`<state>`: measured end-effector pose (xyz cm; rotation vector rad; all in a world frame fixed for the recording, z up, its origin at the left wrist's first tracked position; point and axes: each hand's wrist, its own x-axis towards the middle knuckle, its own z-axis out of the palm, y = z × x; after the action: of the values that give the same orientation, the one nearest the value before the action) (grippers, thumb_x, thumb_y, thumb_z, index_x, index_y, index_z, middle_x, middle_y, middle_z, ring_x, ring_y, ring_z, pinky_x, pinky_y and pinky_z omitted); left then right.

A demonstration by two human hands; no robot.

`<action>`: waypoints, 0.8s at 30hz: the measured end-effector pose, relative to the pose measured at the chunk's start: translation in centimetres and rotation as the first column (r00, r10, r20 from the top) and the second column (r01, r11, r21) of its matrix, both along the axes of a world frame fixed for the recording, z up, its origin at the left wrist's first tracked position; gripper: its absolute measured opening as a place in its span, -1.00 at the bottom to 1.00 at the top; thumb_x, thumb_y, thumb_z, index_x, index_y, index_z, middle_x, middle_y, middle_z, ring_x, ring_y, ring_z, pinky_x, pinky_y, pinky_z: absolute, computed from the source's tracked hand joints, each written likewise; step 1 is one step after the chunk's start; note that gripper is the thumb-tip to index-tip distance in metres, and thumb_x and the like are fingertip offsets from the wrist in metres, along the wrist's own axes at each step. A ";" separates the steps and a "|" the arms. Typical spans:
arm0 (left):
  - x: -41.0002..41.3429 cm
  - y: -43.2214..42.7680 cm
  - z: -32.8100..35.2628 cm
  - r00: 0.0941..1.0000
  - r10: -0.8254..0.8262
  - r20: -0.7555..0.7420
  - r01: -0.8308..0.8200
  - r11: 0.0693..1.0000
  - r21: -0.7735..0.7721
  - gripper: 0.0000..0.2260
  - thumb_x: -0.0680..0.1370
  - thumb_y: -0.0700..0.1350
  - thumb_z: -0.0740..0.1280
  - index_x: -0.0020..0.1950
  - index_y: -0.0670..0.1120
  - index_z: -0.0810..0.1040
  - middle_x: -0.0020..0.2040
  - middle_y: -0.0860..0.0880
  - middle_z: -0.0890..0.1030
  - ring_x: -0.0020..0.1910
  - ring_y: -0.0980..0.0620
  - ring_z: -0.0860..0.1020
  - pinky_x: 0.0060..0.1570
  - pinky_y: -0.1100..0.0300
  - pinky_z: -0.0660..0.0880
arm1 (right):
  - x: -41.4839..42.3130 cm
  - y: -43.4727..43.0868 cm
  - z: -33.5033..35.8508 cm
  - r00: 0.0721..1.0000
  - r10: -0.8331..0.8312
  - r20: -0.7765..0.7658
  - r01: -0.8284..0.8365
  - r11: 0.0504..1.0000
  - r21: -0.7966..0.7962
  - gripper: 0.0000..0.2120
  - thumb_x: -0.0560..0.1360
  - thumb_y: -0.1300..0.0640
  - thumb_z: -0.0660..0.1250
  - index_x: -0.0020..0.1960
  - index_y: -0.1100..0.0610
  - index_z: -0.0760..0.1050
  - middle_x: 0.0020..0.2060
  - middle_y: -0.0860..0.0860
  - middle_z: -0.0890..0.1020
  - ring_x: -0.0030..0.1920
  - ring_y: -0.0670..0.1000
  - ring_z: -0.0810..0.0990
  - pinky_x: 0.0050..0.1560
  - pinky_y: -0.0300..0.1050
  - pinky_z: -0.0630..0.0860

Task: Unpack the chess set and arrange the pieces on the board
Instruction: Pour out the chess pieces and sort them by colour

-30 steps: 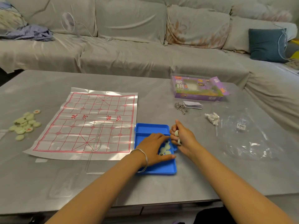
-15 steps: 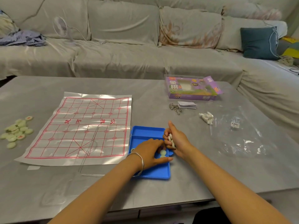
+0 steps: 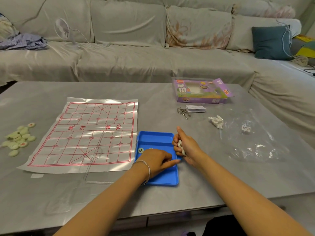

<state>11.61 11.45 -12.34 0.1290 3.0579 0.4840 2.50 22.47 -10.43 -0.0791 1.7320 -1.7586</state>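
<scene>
A plastic board sheet [image 3: 92, 132] with a red grid lies flat on the grey table. To its right sits a blue tray [image 3: 154, 138]. My left hand [image 3: 157, 160] reaches into the tray, fingers curled down over its floor; what they hold is hidden. One pale disc piece [image 3: 140, 150] with a dark character lies at the tray's left wall. My right hand [image 3: 185, 145] hovers at the tray's right edge and grips several pale disc pieces [image 3: 180, 146]. A heap of pale pieces [image 3: 17, 138] lies left of the board.
A purple game box [image 3: 202, 91] stands at the far right, with a folded leaflet [image 3: 196, 109], metal rings [image 3: 183, 112], a crumpled paper [image 3: 216, 121] and a clear plastic bag [image 3: 252, 138] near it. A clear lid [image 3: 97, 160] overlaps the board's near corner. A sofa runs behind the table.
The left hand has shifted within the tray, uncovering one piece at its left wall. The right hand now holds more pieces stacked in its fingers. The camera view has moved slightly.
</scene>
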 end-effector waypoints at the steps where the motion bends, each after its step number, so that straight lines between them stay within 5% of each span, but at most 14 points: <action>1: 0.0 0.1 0.0 1.000 0.002 0.005 -0.002 1.000 -0.004 -0.58 0.57 0.23 0.01 -0.31 -0.03 0.34 -0.34 0.00 0.43 -0.32 0.05 0.40 -0.22 0.19 0.33 | -0.1 0.0 0.0 1.000 -0.005 0.005 0.005 1.000 -0.006 -0.53 0.60 -0.12 0.08 -0.36 0.15 0.29 -0.52 0.00 0.34 -0.60 -0.10 0.23 -0.61 -0.29 0.16; 6: -0.1 0.0 0.0 1.000 -0.009 0.003 0.009 1.000 -0.008 -0.59 0.60 0.18 -0.04 -0.24 -0.03 0.40 -0.27 -0.06 0.53 -0.29 0.03 0.44 -0.14 0.12 0.41 | -0.3 0.1 0.3 0.999 -0.025 0.044 0.028 0.997 -0.066 -0.54 0.60 -0.11 0.08 -0.36 0.15 0.28 -0.53 0.00 0.33 -0.61 -0.11 0.21 -0.62 -0.30 0.13; 12: -0.3 0.1 0.5 0.987 -0.152 0.046 0.157 0.976 -0.150 -0.62 0.58 0.20 0.02 -0.18 -0.03 0.42 -0.25 -0.03 0.51 -0.30 0.05 0.40 -0.22 0.19 0.29 | -0.7 0.3 0.9 0.996 -0.062 0.068 0.069 0.993 -0.101 -0.54 0.61 -0.10 0.08 -0.37 0.15 0.28 -0.52 0.01 0.31 -0.60 -0.09 0.19 -0.61 -0.29 0.11; 20: -0.2 0.1 -0.2 0.976 -0.201 -0.083 0.176 0.953 -0.247 -0.59 0.58 0.21 0.02 -0.11 -0.08 0.44 -0.17 -0.07 0.54 -0.19 0.00 0.48 -0.18 0.16 0.36 | -1.2 0.3 0.8 0.992 -0.090 0.087 0.098 0.991 -0.087 -0.55 0.61 -0.09 0.07 -0.37 0.13 0.26 -0.52 0.02 0.28 -0.61 -0.09 0.18 -0.61 -0.28 0.08; 22: 0.0 0.2 0.0 0.988 -0.106 -0.113 0.095 0.990 -0.102 -0.63 0.57 0.20 0.07 -0.21 -0.06 0.37 -0.29 -0.02 0.46 -0.30 0.07 0.40 -0.27 0.27 0.29 | -1.2 0.1 0.9 0.992 -0.086 0.090 0.095 0.990 -0.102 -0.55 0.61 -0.08 0.07 -0.37 0.13 0.26 -0.56 0.00 0.29 -0.62 -0.10 0.19 -0.62 -0.28 0.08; 24: 0.2 0.1 0.3 0.986 0.081 -0.145 -0.044 0.969 0.245 -0.64 0.57 0.14 0.15 -0.33 -0.06 0.33 -0.42 0.03 0.36 -0.41 0.12 0.32 -0.34 0.34 0.26 | -1.1 -0.3 1.1 0.993 -0.081 0.090 0.090 0.990 -0.109 -0.56 0.61 -0.08 0.08 -0.36 0.13 0.26 -0.57 -0.01 0.30 -0.61 -0.10 0.19 -0.60 -0.28 0.09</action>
<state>11.80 11.51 -12.03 0.0806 3.1469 0.8907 1.39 22.22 -9.33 0.0218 1.5959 -1.8940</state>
